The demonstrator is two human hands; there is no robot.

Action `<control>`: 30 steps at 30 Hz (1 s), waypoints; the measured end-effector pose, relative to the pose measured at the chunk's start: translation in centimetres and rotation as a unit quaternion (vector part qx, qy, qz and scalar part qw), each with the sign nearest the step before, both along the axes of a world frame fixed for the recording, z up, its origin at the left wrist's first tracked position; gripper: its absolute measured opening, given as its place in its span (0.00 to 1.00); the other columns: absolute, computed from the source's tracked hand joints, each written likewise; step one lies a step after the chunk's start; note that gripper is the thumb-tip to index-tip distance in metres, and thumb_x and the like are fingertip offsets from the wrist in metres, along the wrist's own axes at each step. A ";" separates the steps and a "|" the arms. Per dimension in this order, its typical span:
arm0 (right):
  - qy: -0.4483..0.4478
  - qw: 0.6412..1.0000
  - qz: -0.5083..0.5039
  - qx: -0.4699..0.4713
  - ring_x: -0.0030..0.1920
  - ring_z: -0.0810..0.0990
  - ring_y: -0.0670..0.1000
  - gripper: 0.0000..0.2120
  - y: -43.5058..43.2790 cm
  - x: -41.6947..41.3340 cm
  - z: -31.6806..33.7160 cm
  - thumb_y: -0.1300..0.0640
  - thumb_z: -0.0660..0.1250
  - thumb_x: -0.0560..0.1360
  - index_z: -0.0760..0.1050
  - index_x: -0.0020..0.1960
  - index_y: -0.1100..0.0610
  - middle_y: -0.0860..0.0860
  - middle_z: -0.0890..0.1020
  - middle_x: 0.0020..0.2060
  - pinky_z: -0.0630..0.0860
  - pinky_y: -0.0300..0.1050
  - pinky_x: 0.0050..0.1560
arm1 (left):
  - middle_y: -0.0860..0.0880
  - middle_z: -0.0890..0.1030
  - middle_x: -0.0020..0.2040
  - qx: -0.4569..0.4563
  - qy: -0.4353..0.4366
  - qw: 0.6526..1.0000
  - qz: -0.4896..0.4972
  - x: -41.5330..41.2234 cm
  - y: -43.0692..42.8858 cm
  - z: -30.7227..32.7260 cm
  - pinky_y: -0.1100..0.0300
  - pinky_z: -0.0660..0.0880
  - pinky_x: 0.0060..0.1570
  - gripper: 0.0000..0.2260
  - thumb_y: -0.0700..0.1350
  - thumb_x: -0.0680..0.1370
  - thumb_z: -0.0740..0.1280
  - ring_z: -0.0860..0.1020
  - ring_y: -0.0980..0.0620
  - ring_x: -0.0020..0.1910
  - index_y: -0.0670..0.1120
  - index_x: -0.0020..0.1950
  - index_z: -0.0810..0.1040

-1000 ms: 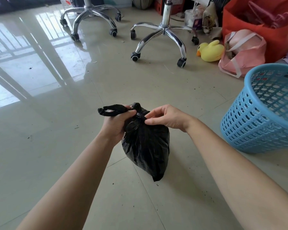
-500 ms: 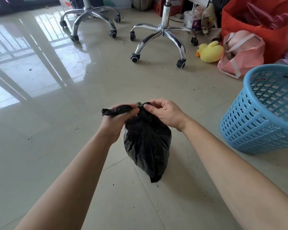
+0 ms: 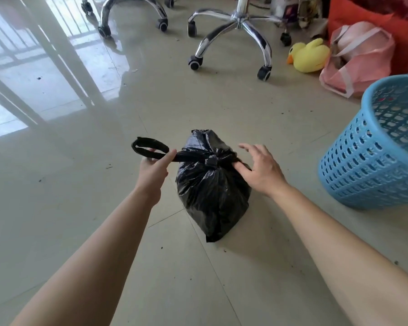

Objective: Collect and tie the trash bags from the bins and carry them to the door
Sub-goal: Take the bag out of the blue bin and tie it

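Note:
A full black trash bag (image 3: 210, 196) hangs above the tiled floor, its neck cinched by a knot (image 3: 211, 161). My left hand (image 3: 152, 170) pinches the bag's left handle strap, whose loop (image 3: 150, 148) sticks out to the left. My right hand (image 3: 260, 169) is at the right side of the knot, thumb against the bag's right strap, fingers spread and fairly straight. A blue perforated plastic bin (image 3: 372, 156) stands at the right, with no bag visible in it.
Two chrome swivel-chair bases (image 3: 233, 31) on castors stand ahead on the floor. A yellow plush duck (image 3: 310, 56), a pink bag (image 3: 360, 60) and a red bag (image 3: 391, 24) crowd the far right. Glossy tiled floor with window reflections stretches to the left.
The hands have pulled apart, drawing the knot tight. My left hand moved left with the strap loop; my right hand opened and shifted right. The view dipped closer to the bag.

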State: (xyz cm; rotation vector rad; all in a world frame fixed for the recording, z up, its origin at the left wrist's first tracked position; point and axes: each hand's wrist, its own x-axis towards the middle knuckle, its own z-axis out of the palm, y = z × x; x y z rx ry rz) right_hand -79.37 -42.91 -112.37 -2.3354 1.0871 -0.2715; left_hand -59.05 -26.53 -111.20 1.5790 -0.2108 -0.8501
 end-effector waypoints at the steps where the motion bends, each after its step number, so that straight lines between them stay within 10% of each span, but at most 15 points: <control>1: -0.009 0.998 -0.029 0.063 0.71 0.67 0.53 0.30 0.0 0.1 0.0 0.42 0.65 0.77 0.61 0.76 0.47 0.52 0.67 0.70 0.65 0.51 0.70 | 0.55 0.80 0.51 0.011 -0.005 1.000 -0.007 0.0 -0.1 -0.3 0.49 0.69 0.65 0.06 0.51 0.78 0.70 0.76 0.57 0.55 0.51 0.51 0.75; 9: -0.114 0.960 -0.107 0.233 0.78 0.54 0.54 0.36 2.9 2.2 -4.2 0.46 0.60 0.81 0.42 0.81 0.46 0.56 0.54 0.78 0.50 0.44 0.73 | 0.52 0.73 0.70 0.066 -0.021 0.993 -0.097 -2.3 -1.6 -5.5 0.51 0.67 0.70 0.25 0.54 0.82 0.61 0.73 0.52 0.68 0.50 0.77 0.59; 15: -0.158 0.973 -0.057 0.160 0.69 0.64 0.48 0.36 5.5 2.7 -8.4 0.40 0.56 0.72 0.55 0.79 0.46 0.54 0.66 0.66 0.53 0.23 0.65 | 0.52 0.74 0.68 0.065 -0.202 0.976 -0.046 -4.7 -0.5 -9.7 0.59 0.65 0.70 0.19 0.52 0.83 0.58 0.71 0.59 0.67 0.47 0.72 0.68; 19: -0.169 0.977 -0.077 0.101 0.65 0.69 0.56 0.30 7.9 1.4 -10.5 0.49 0.58 0.76 0.66 0.75 0.60 0.62 0.68 0.64 0.61 0.32 0.67 | 0.62 0.73 0.56 0.048 -0.261 0.964 -0.033 -5.9 1.1 -11.2 0.78 0.62 0.56 0.12 0.42 0.82 0.57 0.69 0.77 0.55 0.51 0.64 0.71; 30: 0.050 0.921 -0.223 0.316 0.61 0.74 0.62 0.23 22.2 -7.6 -5.5 0.60 0.65 0.78 0.68 0.72 0.60 0.62 0.70 0.63 0.67 0.45 0.56 | 0.42 0.77 0.62 0.318 -0.090 0.930 -0.158 -15.3 13.4 -6.8 0.60 0.66 0.56 0.13 0.43 0.83 0.58 0.73 0.44 0.62 0.39 0.65 0.71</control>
